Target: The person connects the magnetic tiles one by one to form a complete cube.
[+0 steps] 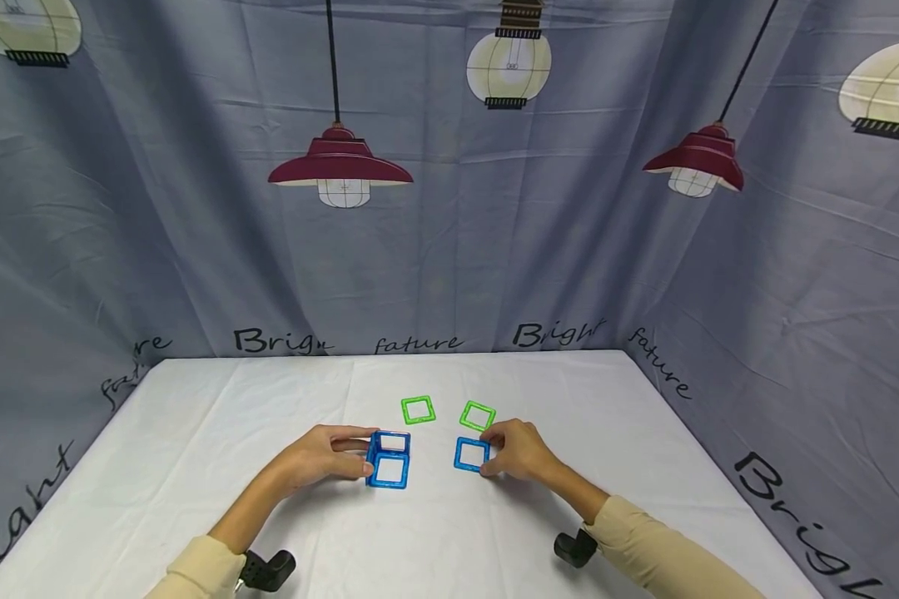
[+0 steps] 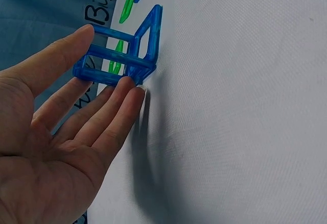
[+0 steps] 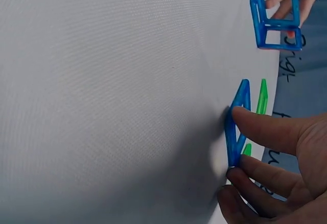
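My left hand (image 1: 322, 456) holds several blue see-through square frames, which look like magnetic tiles, joined at right angles (image 1: 407, 471). In the left wrist view its thumb is on one edge of the joined tiles (image 2: 122, 57) and the fingers reach along the opposite side. To the right, my right hand (image 1: 520, 452) pinches a single blue square tile (image 1: 458, 453) by its right side, thumb at the near corner. The right wrist view shows this tile (image 3: 231, 137) edge-on, close over the white cloth. A gap separates it from the joined tiles.
Two green square tiles lie on the white table (image 1: 270, 399) beyond the hands, one at left (image 1: 404, 412), the other (image 1: 465, 413) just behind the single blue tile. Grey printed curtains (image 1: 434, 249) stand behind and beside the table. Each wrist wears a black device (image 1: 270, 572).
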The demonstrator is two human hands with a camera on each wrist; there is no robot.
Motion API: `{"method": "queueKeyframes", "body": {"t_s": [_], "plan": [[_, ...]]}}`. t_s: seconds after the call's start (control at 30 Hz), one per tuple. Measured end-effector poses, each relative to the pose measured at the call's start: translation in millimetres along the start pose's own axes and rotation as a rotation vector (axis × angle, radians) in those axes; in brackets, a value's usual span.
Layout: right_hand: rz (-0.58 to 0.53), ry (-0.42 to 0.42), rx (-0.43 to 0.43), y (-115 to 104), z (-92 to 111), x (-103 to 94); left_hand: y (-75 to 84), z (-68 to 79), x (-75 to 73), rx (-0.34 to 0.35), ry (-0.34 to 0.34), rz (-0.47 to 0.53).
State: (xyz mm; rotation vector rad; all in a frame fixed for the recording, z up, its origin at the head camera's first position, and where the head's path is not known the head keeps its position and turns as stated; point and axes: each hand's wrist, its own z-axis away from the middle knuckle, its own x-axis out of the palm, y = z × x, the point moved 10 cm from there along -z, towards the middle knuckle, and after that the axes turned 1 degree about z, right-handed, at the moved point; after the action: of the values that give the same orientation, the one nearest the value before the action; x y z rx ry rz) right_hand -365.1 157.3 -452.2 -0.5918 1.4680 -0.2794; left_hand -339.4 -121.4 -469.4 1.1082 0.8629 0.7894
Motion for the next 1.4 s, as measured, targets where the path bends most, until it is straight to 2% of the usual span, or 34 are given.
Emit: {"method": "queueKeyframes", "body": {"t_s": [0.3, 0.67, 1.0, 1.4], "plan": [[0.026, -0.027, -0.009, -2, 2, 1.0, 1.8, 0.9, 1.1, 0.004, -0.01, -0.005], [0.055, -0.051, -0.075, -15, -1, 6.9, -0.4, -0.9, -0.5, -0.016, 0.006, -0.021], [0.045, -0.11, -0.121, -42, -4, 18.3, 2.7, -1.0, 1.0, 0.017, -0.013, 0.001], [0.052, -0.162, -0.189, -69, -3, 37.1, 0.5, -1.9, -0.5, 0.0, 0.006, -0.025]]}}
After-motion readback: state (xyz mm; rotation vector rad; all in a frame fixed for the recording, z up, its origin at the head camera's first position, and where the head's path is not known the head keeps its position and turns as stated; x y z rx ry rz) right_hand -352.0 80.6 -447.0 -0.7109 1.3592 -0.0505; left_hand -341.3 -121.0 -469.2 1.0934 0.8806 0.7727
